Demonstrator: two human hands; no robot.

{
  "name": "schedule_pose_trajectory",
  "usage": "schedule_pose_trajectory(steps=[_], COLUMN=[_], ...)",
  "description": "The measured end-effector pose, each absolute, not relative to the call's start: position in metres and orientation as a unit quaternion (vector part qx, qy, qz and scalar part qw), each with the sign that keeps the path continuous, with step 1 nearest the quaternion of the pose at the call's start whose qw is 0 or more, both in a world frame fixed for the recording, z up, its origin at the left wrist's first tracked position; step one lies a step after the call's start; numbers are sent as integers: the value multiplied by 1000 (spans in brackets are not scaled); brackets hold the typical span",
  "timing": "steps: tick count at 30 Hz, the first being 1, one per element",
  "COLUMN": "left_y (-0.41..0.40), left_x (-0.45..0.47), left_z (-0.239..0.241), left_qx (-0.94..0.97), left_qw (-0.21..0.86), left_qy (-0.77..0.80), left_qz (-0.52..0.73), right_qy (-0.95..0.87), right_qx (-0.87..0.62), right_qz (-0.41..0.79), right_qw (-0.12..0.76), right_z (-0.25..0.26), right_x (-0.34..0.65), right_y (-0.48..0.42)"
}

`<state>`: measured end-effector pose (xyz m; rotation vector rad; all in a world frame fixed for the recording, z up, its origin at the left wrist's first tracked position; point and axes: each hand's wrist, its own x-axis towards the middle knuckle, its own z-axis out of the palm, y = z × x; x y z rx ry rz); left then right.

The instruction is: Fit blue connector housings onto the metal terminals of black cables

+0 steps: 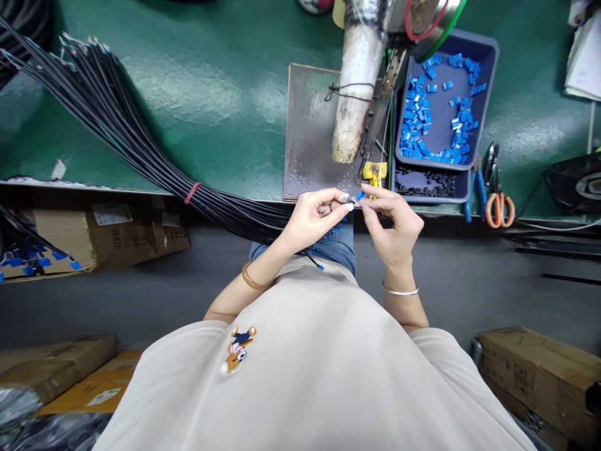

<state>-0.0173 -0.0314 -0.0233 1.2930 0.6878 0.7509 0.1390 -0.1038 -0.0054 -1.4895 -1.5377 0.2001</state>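
My left hand [312, 217] and my right hand [393, 227] meet at the front edge of the green bench. Their fingertips pinch together on a small blue connector [359, 196] and the end of a thin black cable. A thick bundle of black cables [141, 141] fans from the far left across the bench, bound by a red band [192, 192], and runs down under my left hand to my lap. A loose cable end with a blue tip [319, 265] lies on my lap.
A blue tray [488, 53] with several blue connectors stands at the back right, over a second tray holding black parts [425, 183]. A taped post with a yellow-tipped tool [374, 171] stands above a grey metal plate [307, 134]. Scissors [498, 207] and cutters lie right. Cardboard boxes [539, 369] sit on the floor.
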Motion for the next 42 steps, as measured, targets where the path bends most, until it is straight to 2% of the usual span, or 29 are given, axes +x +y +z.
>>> schedule_pose_trajectory(steps=[7, 14, 42], left_y=[-34, -30, -14], left_x=[-13, -10, -4], left_z=[-27, -27, -23], left_qx=[576, 594, 575], left_qw=[651, 619, 649], left_qy=[317, 338, 309], left_qz=[378, 386, 391], right_qy=[-590, -598, -611], right_qx=[-637, -633, -606], right_qz=[130, 128, 154], right_qw=[479, 474, 485], right_z=[-12, -12, -6], right_x=[137, 136, 147], right_y=[-101, -100, -85])
